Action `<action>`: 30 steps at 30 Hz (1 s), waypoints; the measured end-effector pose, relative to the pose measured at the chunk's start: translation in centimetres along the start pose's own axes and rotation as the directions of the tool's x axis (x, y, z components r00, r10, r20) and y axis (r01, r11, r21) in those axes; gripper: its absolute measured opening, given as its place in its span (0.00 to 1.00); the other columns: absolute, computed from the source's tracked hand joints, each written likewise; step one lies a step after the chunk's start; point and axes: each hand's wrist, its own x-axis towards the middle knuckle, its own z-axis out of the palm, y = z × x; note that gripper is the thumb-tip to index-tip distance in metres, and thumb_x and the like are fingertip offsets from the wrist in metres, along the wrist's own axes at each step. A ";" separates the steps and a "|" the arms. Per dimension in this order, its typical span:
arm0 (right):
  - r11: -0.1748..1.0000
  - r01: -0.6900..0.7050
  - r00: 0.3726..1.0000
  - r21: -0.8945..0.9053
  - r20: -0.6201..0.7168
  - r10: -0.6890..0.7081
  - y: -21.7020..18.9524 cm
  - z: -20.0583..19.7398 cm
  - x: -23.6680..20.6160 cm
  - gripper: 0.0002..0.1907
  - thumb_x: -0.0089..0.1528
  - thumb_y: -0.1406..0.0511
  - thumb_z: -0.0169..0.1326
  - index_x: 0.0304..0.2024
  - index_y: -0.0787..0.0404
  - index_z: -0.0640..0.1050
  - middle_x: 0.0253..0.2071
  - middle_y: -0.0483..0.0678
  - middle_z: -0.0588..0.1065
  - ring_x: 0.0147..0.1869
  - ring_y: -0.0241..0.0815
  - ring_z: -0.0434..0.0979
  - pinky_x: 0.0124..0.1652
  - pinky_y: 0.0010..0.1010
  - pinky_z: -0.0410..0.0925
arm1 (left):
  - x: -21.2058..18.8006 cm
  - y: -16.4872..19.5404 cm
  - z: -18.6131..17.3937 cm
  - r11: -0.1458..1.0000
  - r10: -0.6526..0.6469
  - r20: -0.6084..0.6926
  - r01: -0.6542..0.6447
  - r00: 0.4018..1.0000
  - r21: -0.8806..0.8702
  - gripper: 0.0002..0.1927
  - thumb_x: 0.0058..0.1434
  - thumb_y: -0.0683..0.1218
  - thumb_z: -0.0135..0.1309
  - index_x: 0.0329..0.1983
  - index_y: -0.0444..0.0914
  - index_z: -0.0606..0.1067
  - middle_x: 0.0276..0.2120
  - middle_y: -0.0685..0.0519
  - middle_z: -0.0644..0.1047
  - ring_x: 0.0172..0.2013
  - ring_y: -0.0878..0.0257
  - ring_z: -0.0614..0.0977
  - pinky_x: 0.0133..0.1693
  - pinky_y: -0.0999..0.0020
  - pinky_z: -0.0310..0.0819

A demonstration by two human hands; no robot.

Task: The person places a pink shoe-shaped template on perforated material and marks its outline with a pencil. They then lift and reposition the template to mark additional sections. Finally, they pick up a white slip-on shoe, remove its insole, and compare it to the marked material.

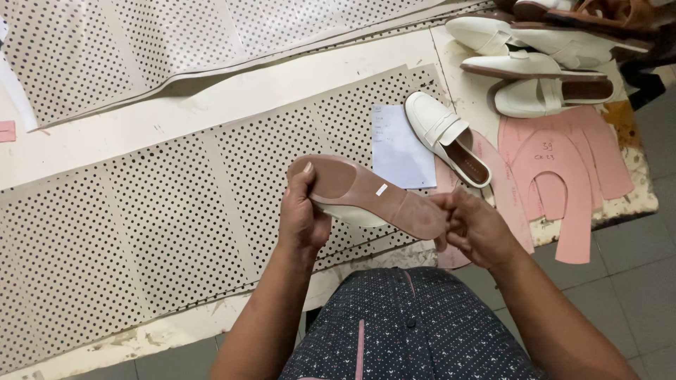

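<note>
Inspecting cream slip-on shoe with tan sole (pixel 366 193) upturned near worktop's front edge: left hand (pixel 303 211) fingers clamp heel, right hand (pixel 473 224) pinches toe. Next move likely needs firm two-handed grip while turning.

Pale, scuffed worktop (pixel 232 91), draped with cream perforated sheets (pixel 162 211) dotted in dark holes. Grey tiled floor (pixel 627 281) below and to the right, under soft, even light. Chipped, stained worktop edge along the near side.
</note>
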 end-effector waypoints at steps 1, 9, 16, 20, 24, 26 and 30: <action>0.998 -0.021 0.997 0.066 0.074 0.016 0.2 0.4 -0.2 0.24 0.74 0.55 0.46 0.49 0.73 0.76 0.28 0.49 0.76 0.20 0.29 0.70 0.26 0.25 0.72 | 0.2 -0.2 0.2 1.000 -0.014 0.001 0.014 1.000 -0.003 0.21 0.69 0.51 0.46 0.59 0.32 0.68 0.52 0.42 0.75 0.55 0.53 0.77 0.60 0.54 0.71; 0.998 -0.060 0.998 -0.003 -0.020 0.060 0.1 5.1 -0.2 0.22 0.64 0.63 0.55 0.56 0.71 0.72 0.42 0.52 0.77 0.35 0.38 0.79 0.37 0.29 0.75 | -1.3 -3.2 1.5 0.967 -0.213 0.105 0.194 0.971 0.166 0.38 0.66 0.50 0.49 0.73 0.27 0.51 0.57 0.36 0.74 0.54 0.49 0.80 0.53 0.55 0.80; 0.994 -0.105 0.994 -0.019 -0.016 0.105 -0.1 6.2 -0.3 0.23 0.63 0.65 0.57 0.58 0.70 0.72 0.44 0.52 0.77 0.36 0.38 0.78 0.37 0.29 0.74 | -2.2 -3.8 1.8 0.940 -0.221 0.125 0.177 0.967 0.293 0.44 0.62 0.41 0.53 0.76 0.33 0.43 0.52 0.38 0.75 0.45 0.57 0.81 0.45 0.62 0.80; 0.994 -0.114 0.994 -0.007 0.006 0.114 0.1 6.0 -0.3 0.23 0.63 0.65 0.57 0.58 0.71 0.72 0.43 0.53 0.77 0.34 0.39 0.78 0.36 0.29 0.74 | -2.2 -3.8 1.8 0.940 -0.203 0.128 0.156 0.971 0.305 0.44 0.62 0.41 0.54 0.76 0.32 0.45 0.53 0.39 0.75 0.45 0.58 0.82 0.44 0.64 0.79; 0.986 -0.123 0.992 -0.109 -0.026 0.121 0.0 6.2 -0.3 0.24 0.62 0.64 0.57 0.58 0.69 0.73 0.42 0.51 0.78 0.34 0.38 0.78 0.35 0.29 0.75 | -2.3 -3.8 1.8 0.938 -0.205 0.111 0.163 0.972 0.305 0.46 0.62 0.42 0.54 0.77 0.31 0.42 0.53 0.37 0.74 0.45 0.58 0.82 0.43 0.66 0.80; 0.971 -0.114 0.993 -0.208 -0.032 0.110 -0.1 6.4 -0.4 0.23 0.62 0.64 0.57 0.57 0.69 0.73 0.41 0.51 0.79 0.33 0.37 0.78 0.34 0.29 0.75 | -2.2 -3.8 1.9 0.932 -0.200 0.098 0.158 0.975 0.325 0.48 0.62 0.41 0.54 0.77 0.31 0.40 0.52 0.34 0.74 0.43 0.57 0.80 0.41 0.67 0.79; 0.947 -0.125 0.992 -0.295 -0.046 0.117 -0.3 6.9 -0.4 0.21 0.62 0.64 0.58 0.55 0.69 0.74 0.40 0.50 0.79 0.33 0.37 0.78 0.35 0.29 0.75 | -2.2 -3.8 2.2 0.925 -0.221 0.050 0.193 0.974 0.329 0.49 0.60 0.41 0.54 0.77 0.32 0.38 0.51 0.35 0.74 0.45 0.57 0.82 0.45 0.66 0.82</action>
